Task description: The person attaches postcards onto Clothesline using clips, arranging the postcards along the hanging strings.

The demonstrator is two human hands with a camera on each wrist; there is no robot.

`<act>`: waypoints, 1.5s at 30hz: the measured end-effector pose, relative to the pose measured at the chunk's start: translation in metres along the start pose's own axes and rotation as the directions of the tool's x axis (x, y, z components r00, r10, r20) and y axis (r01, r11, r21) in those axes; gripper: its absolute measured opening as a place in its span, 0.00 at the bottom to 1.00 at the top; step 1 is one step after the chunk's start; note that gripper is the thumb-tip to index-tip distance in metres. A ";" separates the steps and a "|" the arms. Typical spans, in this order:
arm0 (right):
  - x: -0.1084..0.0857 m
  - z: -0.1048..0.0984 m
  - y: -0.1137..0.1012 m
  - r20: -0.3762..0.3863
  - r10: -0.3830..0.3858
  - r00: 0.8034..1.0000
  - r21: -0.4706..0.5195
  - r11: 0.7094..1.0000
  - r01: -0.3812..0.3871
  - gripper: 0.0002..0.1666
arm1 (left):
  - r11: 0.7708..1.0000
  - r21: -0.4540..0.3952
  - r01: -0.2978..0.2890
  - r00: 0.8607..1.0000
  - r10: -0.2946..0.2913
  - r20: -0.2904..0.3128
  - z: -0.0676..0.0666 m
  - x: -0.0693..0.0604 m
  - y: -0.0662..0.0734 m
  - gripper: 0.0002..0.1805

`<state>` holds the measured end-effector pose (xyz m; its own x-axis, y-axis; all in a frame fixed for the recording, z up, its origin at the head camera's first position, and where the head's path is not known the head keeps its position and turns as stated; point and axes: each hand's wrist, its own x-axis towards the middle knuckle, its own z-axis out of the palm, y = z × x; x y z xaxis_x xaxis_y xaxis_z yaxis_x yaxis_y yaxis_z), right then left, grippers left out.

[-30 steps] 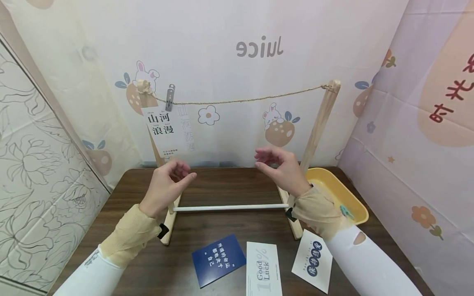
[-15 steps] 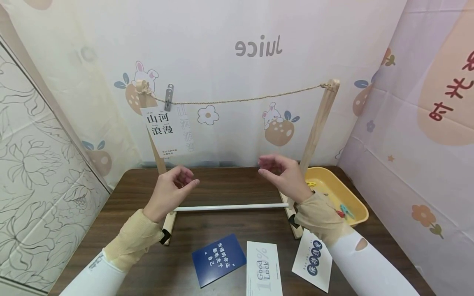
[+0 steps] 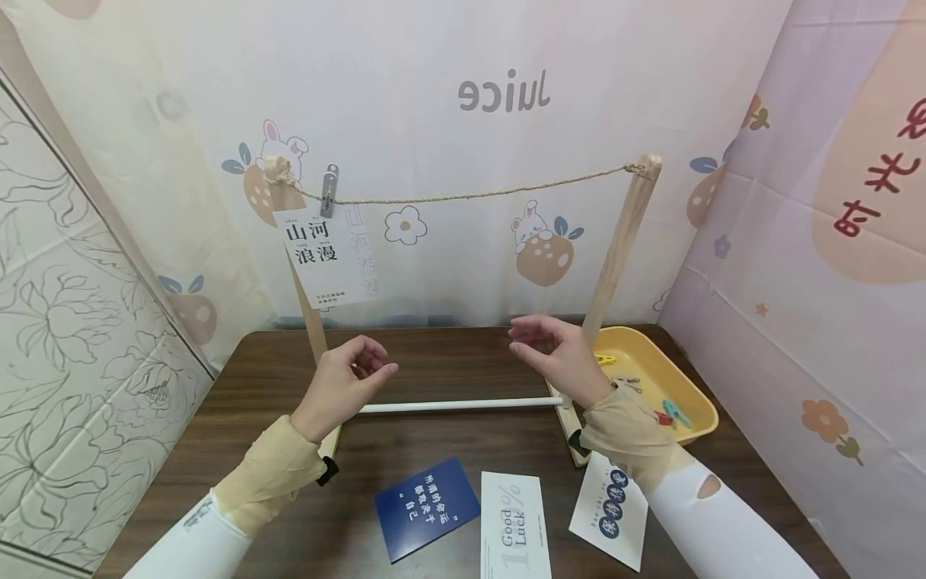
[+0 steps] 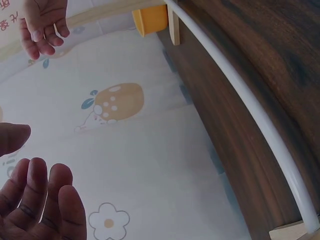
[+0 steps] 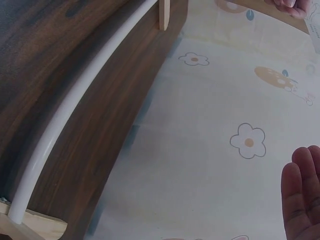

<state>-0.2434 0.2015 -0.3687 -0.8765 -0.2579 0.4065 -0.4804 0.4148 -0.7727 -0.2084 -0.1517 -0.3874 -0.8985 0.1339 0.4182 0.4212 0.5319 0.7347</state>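
It seems a small curtained-off indoor workspace (home or studio, one cannot tell). At twelve o'clock hangs a pale curtain (image 3: 448,277) printed with rabbits (image 3: 531,227) and fruit (image 3: 544,261), its word "Juice" (image 3: 504,91) mirrored; at three, a second printed curtain (image 3: 760,362); at nine, a panel (image 3: 36,450) of line-drawn flowers (image 3: 61,310); at six, a dark wood-grain table (image 3: 318,531).
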 end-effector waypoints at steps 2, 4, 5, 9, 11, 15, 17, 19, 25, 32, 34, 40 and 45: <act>-0.001 0.000 0.003 0.001 -0.009 1.000 -0.006 1.000 0.009 0.18 | 1.000 -0.004 0.002 1.000 -0.002 0.003 0.002 -0.001 -0.001 0.08; -0.003 0.001 0.005 -0.001 -0.015 1.000 -0.005 1.000 0.015 0.18 | 1.000 -0.004 0.002 1.000 -0.002 0.009 0.005 -0.002 -0.002 0.09; -0.003 0.001 0.006 -0.001 -0.017 1.000 -0.003 1.000 0.017 0.18 | 1.000 -0.001 0.003 1.000 -0.003 0.013 0.006 -0.002 -0.003 0.09; -0.007 0.002 0.011 0.005 -0.013 1.000 -0.001 1.000 0.013 0.17 | 1.000 0.005 0.017 0.999 -0.017 0.038 0.011 -0.005 -0.003 0.10; -0.009 0.002 0.014 0.010 -0.010 1.000 -0.006 1.000 0.010 0.17 | 1.000 0.008 0.026 0.999 -0.026 0.048 0.013 -0.006 -0.004 0.10; -0.013 0.002 0.019 0.013 0.001 1.000 -0.016 1.000 -0.001 0.16 | 0.999 0.014 0.043 0.997 -0.044 0.064 0.017 -0.009 -0.004 0.10; -0.016 0.002 0.021 0.012 0.009 1.000 -0.018 1.000 -0.009 0.16 | 0.999 0.012 0.046 0.996 -0.046 0.071 0.019 -0.011 -0.005 0.10; -0.018 0.003 0.023 0.011 0.018 1.000 -0.021 1.000 -0.018 0.16 | 0.999 0.013 0.035 0.997 -0.035 0.073 0.022 -0.012 -0.006 0.09; -0.024 0.004 0.026 0.005 0.023 1.000 -0.028 0.999 -0.022 0.16 | 0.999 0.046 0.003 0.997 -0.007 0.078 0.031 -0.016 -0.011 0.09; -0.029 0.006 0.032 0.010 0.027 1.000 -0.043 0.999 -0.026 0.16 | 0.999 0.021 0.035 0.992 -0.037 0.123 0.038 -0.021 -0.014 0.08; -0.030 0.006 0.034 0.015 0.032 0.999 -0.053 0.998 -0.031 0.16 | 0.999 0.018 0.046 0.989 -0.048 0.138 0.040 -0.023 -0.014 0.09; -0.034 0.004 0.039 0.029 0.042 0.999 -0.076 0.996 -0.039 0.16 | 0.999 0.033 0.044 0.983 -0.049 0.175 0.044 -0.025 -0.016 0.08; -0.037 0.002 0.043 0.031 0.050 0.998 -0.076 0.996 -0.047 0.16 | 0.998 0.048 0.039 0.980 -0.048 0.195 0.048 -0.025 -0.018 0.08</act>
<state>-0.2317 0.2273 -0.4178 -0.8980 -0.2637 0.3522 -0.4393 0.4919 -0.7517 -0.1995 -0.1243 -0.4362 -0.9244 0.2691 0.2701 0.3793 0.5759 0.7242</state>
